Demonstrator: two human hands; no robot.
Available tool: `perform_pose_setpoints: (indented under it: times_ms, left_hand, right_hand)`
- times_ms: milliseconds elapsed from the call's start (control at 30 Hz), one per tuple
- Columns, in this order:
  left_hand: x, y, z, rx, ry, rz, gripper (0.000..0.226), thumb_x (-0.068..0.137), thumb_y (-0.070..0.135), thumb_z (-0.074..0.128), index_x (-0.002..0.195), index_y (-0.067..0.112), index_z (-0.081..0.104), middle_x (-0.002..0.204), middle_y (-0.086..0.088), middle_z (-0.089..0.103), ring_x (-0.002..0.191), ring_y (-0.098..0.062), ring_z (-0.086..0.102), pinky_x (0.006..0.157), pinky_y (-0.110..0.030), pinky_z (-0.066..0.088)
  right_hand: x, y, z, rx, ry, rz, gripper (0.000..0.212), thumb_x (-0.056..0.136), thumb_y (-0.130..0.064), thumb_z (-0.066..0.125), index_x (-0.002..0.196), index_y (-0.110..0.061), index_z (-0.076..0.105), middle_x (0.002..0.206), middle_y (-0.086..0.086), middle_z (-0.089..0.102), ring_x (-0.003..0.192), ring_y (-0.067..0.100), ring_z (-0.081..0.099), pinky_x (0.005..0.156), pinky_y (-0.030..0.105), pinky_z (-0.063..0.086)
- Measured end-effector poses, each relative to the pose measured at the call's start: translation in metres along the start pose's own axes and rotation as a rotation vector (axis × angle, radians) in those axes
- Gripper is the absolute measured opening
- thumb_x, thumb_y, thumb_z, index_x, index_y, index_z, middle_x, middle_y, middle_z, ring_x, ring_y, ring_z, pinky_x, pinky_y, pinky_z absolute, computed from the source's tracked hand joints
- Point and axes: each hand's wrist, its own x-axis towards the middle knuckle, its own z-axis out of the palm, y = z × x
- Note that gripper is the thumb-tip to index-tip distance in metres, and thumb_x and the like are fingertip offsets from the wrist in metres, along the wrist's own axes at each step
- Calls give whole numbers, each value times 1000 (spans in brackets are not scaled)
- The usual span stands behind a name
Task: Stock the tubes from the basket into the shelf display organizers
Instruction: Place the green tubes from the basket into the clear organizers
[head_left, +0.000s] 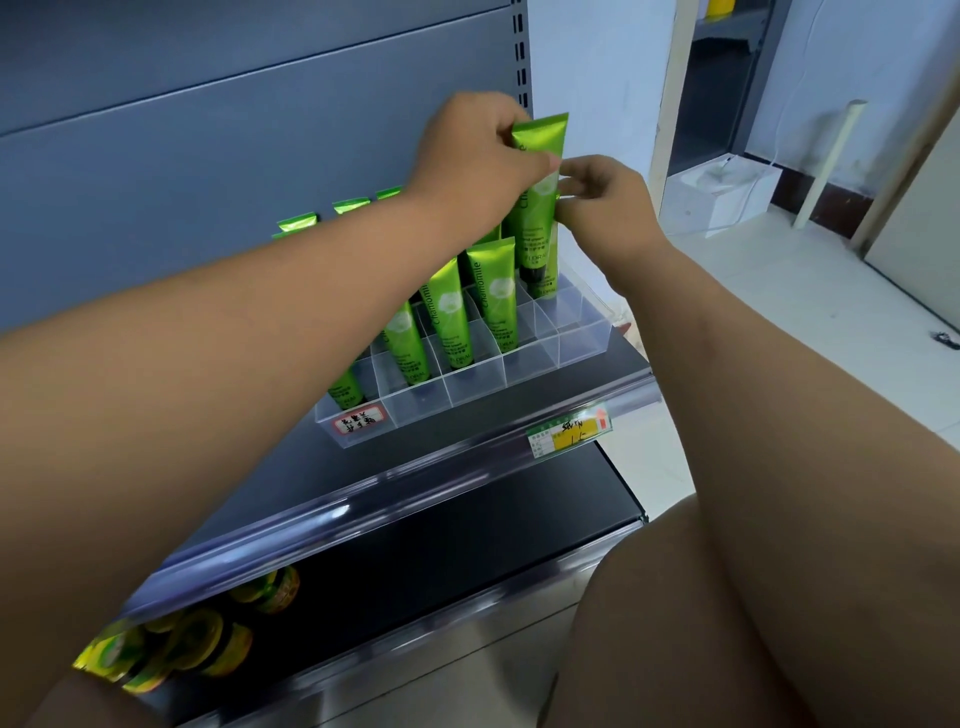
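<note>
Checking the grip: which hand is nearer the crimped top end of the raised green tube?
Left. The left hand grips the tube just below its crimped top end; the right hand pinches the tube's right edge lower down, about mid-length.

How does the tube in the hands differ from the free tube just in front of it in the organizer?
The held tube is pinched by the left hand and right hand; the free tube is untouched. The held tube rises higher; the free tube sits deeper in the organizer. Both are green, cap down.
</note>
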Motion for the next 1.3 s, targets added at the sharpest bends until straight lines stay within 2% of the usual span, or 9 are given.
perform_pose_setpoints:
  times_ms: [367, 533, 633, 733, 833, 933, 1033, 1200, 1300]
  left_hand:
    - [-8, 9, 4, 83, 1, 3, 16, 78, 25, 79, 82, 10, 74, 58, 10, 53, 58, -10, 48, 60, -27, 39]
    - [-3, 13, 10, 118, -5, -4, 23, 79, 27, 73, 84, 4, 73, 70, -5, 60, 64, -16, 50, 61, -30, 38]
    - [0, 15, 16, 151, -24, -12, 22, 81, 28, 71, 81, 5, 73, 76, -16, 68, 65, -18, 52, 60, -33, 43]
    - [1, 13, 20, 191, -31, -8, 25, 82, 32, 71, 80, 7, 74, 83, -20, 71, 66, -20, 53, 61, -36, 47]
    - [1, 12, 22, 214, -43, -18, 25, 86, 29, 69, 82, 5, 74, 81, -21, 69, 64, -21, 49, 60, -31, 38]
    - [-1, 11, 20, 277, -91, -20, 24, 89, 26, 68, 84, 4, 73, 65, -10, 54, 62, -20, 43, 58, -30, 32]
    - [-4, 9, 19, 349, -135, 1, 20, 89, 25, 68, 84, 7, 74, 63, -3, 48, 62, -19, 41, 54, -30, 27]
    - [-6, 10, 20, 356, -127, 14, 14, 85, 28, 74, 90, 15, 77, 66, 4, 57, 65, -16, 51, 58, -27, 37]
    - [-5, 13, 19, 337, -117, -1, 13, 81, 26, 76, 91, 20, 76, 76, 3, 68, 76, -21, 65, 68, -32, 53]
  right_hand:
    - [-14, -8, -11, -17, 101, -66, 42, 76, -16, 67, 117, -20, 72, 116, -9, 71, 114, 2, 62, 105, 33, 51]
    - [-24, -29, -14, 104, 152, -154, 36, 71, -8, 58, 100, -17, 77, 99, -8, 76, 102, 7, 69, 96, 37, 56]
    - [-32, -38, -14, 213, 114, -201, 31, 66, -2, 55, 89, -2, 76, 78, 2, 73, 77, 11, 66, 76, 27, 55]
    - [-35, -40, -15, 236, 86, -228, 26, 71, 4, 55, 89, 6, 73, 78, 24, 69, 71, 15, 64, 70, 30, 54]
    - [-34, -37, -19, 182, 75, -217, 23, 76, 6, 55, 89, 2, 74, 77, 20, 71, 70, 14, 64, 70, 32, 55]
    - [-35, -33, -24, 125, 27, -200, 20, 76, 4, 56, 80, -5, 73, 70, 6, 68, 66, 13, 60, 64, 25, 49]
    - [-38, -29, -27, 82, -6, -167, 14, 80, 8, 58, 82, 2, 70, 74, 9, 64, 65, 12, 58, 60, 18, 47]
    - [-36, -25, -34, 56, -22, -152, 8, 80, 5, 61, 84, 8, 68, 76, 15, 63, 68, 19, 61, 62, 23, 51]
    - [-36, -24, -37, 51, -26, -149, 9, 82, 5, 61, 85, 12, 65, 76, 15, 63, 69, 19, 62, 62, 22, 52]
